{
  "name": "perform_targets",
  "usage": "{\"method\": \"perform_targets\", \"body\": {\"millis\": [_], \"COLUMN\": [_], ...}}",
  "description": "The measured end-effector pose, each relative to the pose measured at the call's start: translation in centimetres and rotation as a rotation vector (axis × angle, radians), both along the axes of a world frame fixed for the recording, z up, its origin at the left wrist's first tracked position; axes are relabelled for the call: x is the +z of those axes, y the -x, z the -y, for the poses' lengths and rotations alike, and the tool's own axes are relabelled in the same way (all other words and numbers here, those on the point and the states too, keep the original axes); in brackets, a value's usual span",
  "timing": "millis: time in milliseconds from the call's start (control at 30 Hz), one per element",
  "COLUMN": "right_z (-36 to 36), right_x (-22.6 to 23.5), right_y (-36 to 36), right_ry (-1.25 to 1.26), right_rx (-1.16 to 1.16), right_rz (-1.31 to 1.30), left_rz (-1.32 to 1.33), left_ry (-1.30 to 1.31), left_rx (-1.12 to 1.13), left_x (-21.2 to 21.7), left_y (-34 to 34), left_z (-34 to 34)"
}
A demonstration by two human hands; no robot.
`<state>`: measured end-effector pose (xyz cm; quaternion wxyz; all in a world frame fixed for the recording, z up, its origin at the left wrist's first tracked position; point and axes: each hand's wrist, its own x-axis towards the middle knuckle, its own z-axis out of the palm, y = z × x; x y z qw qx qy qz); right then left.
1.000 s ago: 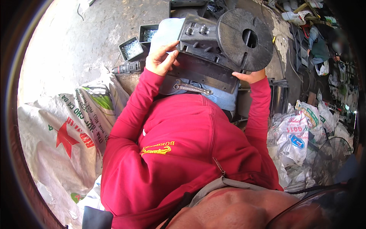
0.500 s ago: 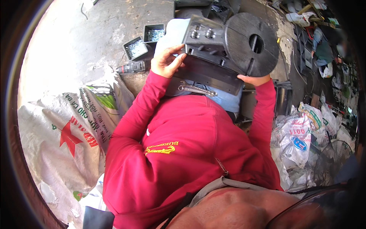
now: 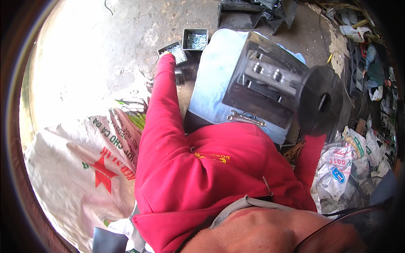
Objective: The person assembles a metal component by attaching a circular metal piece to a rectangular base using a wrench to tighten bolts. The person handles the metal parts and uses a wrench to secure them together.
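My left arm reaches to a small dark tray [image 3: 179, 63] of screws or bolts, and my left hand [image 3: 165, 54] is at its near edge, fingers hidden. Across my lap lies a black metal bracket assembly [image 3: 257, 99] with a bar bearing two rollers or bolt heads. A round black slotted disc [image 3: 311, 99] stands at its right end. My right sleeve ends just below this disc, which hides my right hand. Metal spanners [image 3: 247, 118] rest on my lap, near the assembly's lower edge.
A second tray of screws [image 3: 196, 40] stands beside the first, and a dark power tool [image 3: 179, 77] lies below them. Black metal parts [image 3: 240, 16] sit farther off. A white sack [image 3: 76, 168] is at left, and white plastic bags [image 3: 335, 168] at right.
My left hand has left the assembly's edge and gone left to the screw tray. The assembly has tilted and sits lower right in view, its disc now covering my right hand.
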<state>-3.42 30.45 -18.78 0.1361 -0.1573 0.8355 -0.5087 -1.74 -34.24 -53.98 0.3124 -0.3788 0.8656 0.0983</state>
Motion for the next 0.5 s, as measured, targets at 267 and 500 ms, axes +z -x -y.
{"method": "perform_targets", "body": {"millis": [267,500], "right_z": [-2.2,-2.9], "right_x": [-1.5,-1.4], "right_y": [1.2,1.3], "right_ry": [0.24,0.293], "right_rx": [-0.223,-0.291], "right_rz": [0.331,0.405], "left_rz": [-0.121,0.038], "left_ry": [-0.051,-0.128], "left_rx": [0.553,0.16], "left_x": [-3.1,-6.1], "left_y": [0.3,0.0], "left_z": [-1.8,-0.4]}}
